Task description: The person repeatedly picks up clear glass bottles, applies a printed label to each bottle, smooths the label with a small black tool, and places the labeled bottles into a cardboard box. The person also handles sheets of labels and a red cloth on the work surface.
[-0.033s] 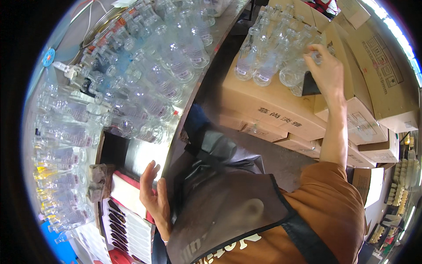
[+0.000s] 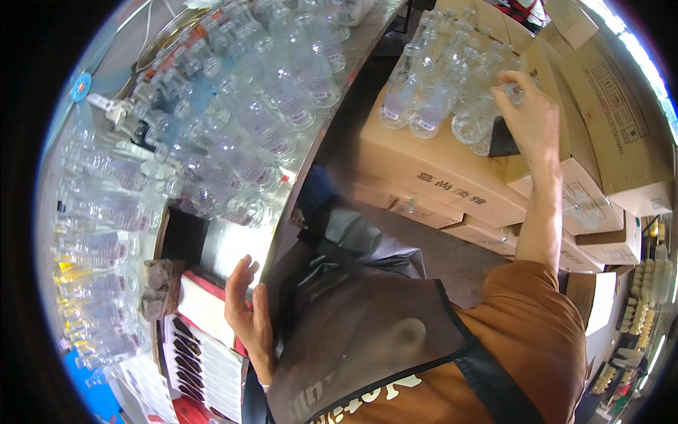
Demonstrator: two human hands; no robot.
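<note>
My right hand (image 2: 528,116) reaches over a cardboard box (image 2: 431,159) at the right. Its thumb and forefinger curl round the neck of a clear glass bottle (image 2: 482,145), partly hidden by the fingers. Other clear bottles (image 2: 427,116) with small labels stand packed together to its left on the same box. A dark flat piece (image 2: 503,140) shows beside the wrist. My left hand (image 2: 248,314) is open, fingers apart and holding nothing, by the workbench edge, close to a red-and-white pad (image 2: 205,307).
Many clear bottles (image 2: 247,120) crowd the metal workbench (image 2: 282,191) on the left. A sheet of dark labels (image 2: 212,360) lies nearer me, beside a dark block (image 2: 157,290). Stacked cartons (image 2: 614,120) rise at the far right.
The view has shifted very slightly. My right hand appears a little farther right, its fingers still at the bottle neck; my left hand stays in place.
</note>
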